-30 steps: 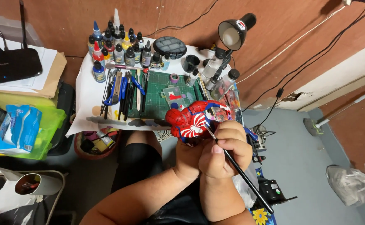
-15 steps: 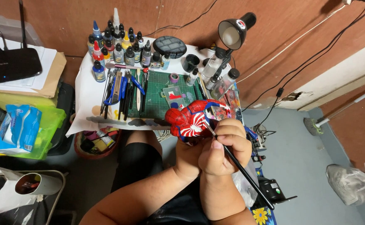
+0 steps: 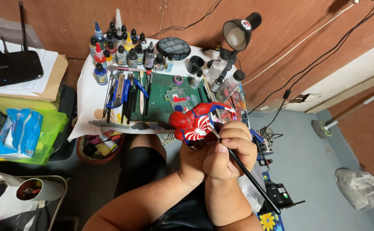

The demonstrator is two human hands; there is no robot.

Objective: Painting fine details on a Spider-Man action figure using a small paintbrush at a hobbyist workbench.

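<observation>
A red, white and blue painted figurine (image 3: pixel 194 122) is held up over my lap, just in front of the small table's edge. My left hand (image 3: pixel 192 159) grips it from below, mostly hidden behind the other hand. My right hand (image 3: pixel 229 149) holds a thin black paintbrush (image 3: pixel 247 173) like a pen. Its tip touches the figurine's white-striped back. The brush handle slants down to the lower right.
A small white-covered table (image 3: pixel 86 96) carries a green cutting mat (image 3: pixel 161 102), several paint bottles (image 3: pixel 118 47), a row of tools and brushes (image 3: pixel 125 96) and a black desk lamp (image 3: pixel 238 32). A router (image 3: pixel 7 68) and green bin (image 3: pixel 46 134) sit left; a plastic bag (image 3: pixel 360 188) lies right.
The figurine and both hands have stayed in nearly the same place. The brush tip shifted only slightly on the figurine's back.
</observation>
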